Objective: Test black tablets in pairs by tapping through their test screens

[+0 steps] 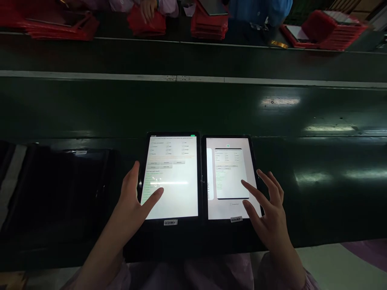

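Note:
Two lit tablets lie side by side in front of me, each with a barcode sticker on its lower border. The left tablet (178, 193) shows rows of checkboxes, grey buttons and green text lines. My left hand (134, 197) is at its left edge, thumb stretched over the screen and forefinger apart along the side; its other fingers are hidden. On the right tablet (229, 211) a shrunken page sits in an app-switcher view. My right hand (269, 209) is spread over that screen, forefinger at the page's right side, other fingers by the tablet's right edge.
Dark tablets or panels (57, 189) lie at my left on the green bench (121, 104). Beyond a pale rail (105, 75), stacks of red sleeves (208, 26) stand on the far side. A co-worker's hand (148, 10) rests on one stack. Another person's blue sleeve (278, 12) is nearby.

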`<control>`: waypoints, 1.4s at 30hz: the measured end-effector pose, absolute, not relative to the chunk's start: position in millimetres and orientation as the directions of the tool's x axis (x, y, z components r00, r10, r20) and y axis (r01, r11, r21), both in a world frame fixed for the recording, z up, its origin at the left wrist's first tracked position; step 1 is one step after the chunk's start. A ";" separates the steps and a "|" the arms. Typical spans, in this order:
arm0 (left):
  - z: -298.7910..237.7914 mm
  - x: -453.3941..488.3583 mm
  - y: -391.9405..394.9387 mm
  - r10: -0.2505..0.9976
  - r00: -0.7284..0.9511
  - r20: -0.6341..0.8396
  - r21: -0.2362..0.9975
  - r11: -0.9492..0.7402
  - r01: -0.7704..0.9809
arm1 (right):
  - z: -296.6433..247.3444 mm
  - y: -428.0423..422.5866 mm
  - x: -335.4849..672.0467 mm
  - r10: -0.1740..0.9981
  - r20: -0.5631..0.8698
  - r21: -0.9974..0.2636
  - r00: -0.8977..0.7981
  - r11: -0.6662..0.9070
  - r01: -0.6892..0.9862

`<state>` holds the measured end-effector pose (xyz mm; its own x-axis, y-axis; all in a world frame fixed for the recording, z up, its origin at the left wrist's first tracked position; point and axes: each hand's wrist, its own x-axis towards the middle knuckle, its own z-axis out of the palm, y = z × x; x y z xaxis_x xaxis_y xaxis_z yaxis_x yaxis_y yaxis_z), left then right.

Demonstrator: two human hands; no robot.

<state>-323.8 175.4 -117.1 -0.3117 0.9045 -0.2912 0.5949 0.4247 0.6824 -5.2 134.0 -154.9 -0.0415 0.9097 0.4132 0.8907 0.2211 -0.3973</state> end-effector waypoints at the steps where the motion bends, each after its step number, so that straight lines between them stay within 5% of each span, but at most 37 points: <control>1: -116.9 -324.4 175.3 0.902 -0.316 -0.295 0.686 0.430 0.586 | -155.7 134.1 -6.0 0.909 0.415 -0.401 -0.038 0.221 0.889; 14: -111.7 -336.9 169.2 0.869 -0.303 -0.391 0.704 0.494 0.510 | -139.3 129.4 7.9 0.815 0.576 -0.392 -0.054 0.334 0.857; 34: -113.9 -349.7 145.4 0.867 -0.175 -0.467 0.634 0.466 0.618 | -133.5 133.6 -4.1 0.833 0.552 -0.470 -0.044 0.354 0.809; 42: -123.6 -364.1 136.2 0.886 -0.148 -0.440 0.673 0.435 0.599 | -125.4 127.9 -26.9 0.798 0.535 -0.399 -0.277 0.528 0.749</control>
